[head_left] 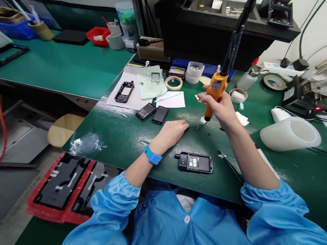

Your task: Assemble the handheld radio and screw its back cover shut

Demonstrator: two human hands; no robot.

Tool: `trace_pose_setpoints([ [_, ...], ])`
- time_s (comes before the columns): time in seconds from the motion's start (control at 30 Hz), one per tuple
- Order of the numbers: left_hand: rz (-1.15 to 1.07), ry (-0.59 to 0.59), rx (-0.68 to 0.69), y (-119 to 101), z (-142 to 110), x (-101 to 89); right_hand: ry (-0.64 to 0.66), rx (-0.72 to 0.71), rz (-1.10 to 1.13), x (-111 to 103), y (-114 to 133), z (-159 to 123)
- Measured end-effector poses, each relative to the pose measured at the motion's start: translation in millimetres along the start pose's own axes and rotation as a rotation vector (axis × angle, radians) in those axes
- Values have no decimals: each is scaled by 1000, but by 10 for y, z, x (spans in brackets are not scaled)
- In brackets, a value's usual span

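My right hand (pixel 220 107) is wrapped round an orange electric screwdriver (pixel 215 91) that hangs from a black cable arm. Its tip points down at a small white part (pixel 203 120) on the green mat (pixel 117 140). My left hand (pixel 172 131) rests palm down on the mat just left of that part, fingers together and curled slightly; whether it pins anything is hidden. A blue wrist strap (pixel 152 155) circles my left wrist. A black handheld device (pixel 195 162) lies face up near the front edge, below both hands.
Two dark device parts (pixel 152 113) lie beyond my left hand, with a black frame (pixel 124 92) on white paper. Tape rolls (pixel 173 82), a white cup (pixel 194 70), a white funnel-shaped hood (pixel 290 134) and a soldering station (pixel 305 98) stand right. Red trays (pixel 66 187) sit low left.
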State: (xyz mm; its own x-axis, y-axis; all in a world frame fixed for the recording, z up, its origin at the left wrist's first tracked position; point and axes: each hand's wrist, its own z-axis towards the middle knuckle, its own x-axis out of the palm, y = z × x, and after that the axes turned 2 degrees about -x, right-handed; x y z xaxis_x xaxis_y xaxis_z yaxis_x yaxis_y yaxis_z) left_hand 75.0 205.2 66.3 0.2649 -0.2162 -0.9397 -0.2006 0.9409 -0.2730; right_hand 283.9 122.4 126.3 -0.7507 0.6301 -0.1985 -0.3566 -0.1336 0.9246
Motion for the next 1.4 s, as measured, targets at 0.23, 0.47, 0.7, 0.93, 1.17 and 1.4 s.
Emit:
trace_pose_setpoints([
  [0.23,-181,-119,-52,196,-19,69,-67,-9,102,205,32,-31],
  [0.47,-257,-177,-112,293,-46,-6,-32,-3,477,466,93,-80],
  [0.7,-250,-114,-134,331,-83,-21,3,34,530,624,7,-113],
  [0.93,-230,-54,-109,281,-60,-32,-6,-2,585,676,61,-123],
  [1.17,-198,-41,-123,269,-38,-19,-28,5,588,679,155,-104],
  [1.4,-179,-73,-146,296,-51,-26,-61,66,510,709,96,-108],
])
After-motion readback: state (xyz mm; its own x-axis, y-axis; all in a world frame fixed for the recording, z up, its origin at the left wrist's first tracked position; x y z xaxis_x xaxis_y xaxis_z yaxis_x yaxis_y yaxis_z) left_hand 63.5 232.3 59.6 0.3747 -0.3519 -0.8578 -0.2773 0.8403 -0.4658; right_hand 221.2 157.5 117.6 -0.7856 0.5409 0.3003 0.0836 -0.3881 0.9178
